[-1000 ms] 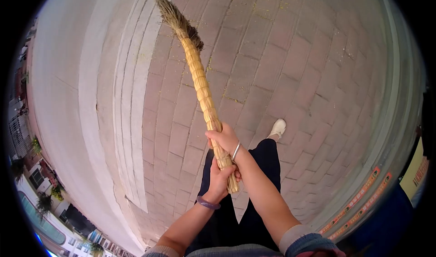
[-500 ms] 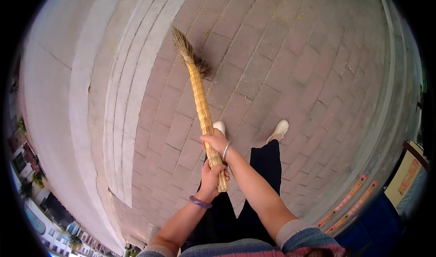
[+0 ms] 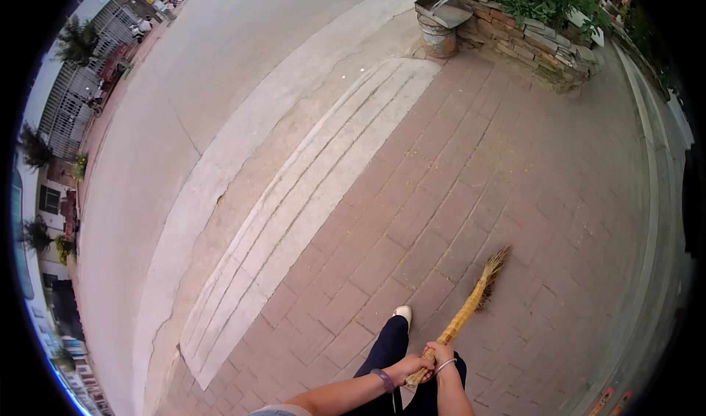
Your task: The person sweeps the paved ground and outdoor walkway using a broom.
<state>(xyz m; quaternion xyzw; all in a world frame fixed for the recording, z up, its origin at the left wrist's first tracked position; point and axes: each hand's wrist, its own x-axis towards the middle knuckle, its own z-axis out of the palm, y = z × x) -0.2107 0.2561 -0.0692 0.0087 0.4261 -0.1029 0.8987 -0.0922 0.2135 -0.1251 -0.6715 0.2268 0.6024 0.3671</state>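
A straw broom (image 3: 462, 314) slants up and to the right from my hands, its dark bristles low over the brick pavement (image 3: 382, 263). My left hand (image 3: 409, 369), with a purple bangle at the wrist, is closed around the handle near its end. Just above it on the handle, my right hand (image 3: 440, 353) is also wrapped round, a silver bracelet on that wrist. Small yellow bits (image 3: 416, 156) lie scattered on the bricks ahead. One light shoe (image 3: 402, 312) shows left of the broom.
A pale concrete ramp strip (image 3: 309, 195) and the road (image 3: 176, 70) run along the left. Ahead stand a bucket (image 3: 437, 40) with a dustpan (image 3: 443, 10) on top and a stone planter (image 3: 526, 42). Steps (image 3: 649, 159) border the right.
The broom has swung from the upper left over to the right, both hands still on it. My view has tilted up, bringing the bucket and planter into sight.
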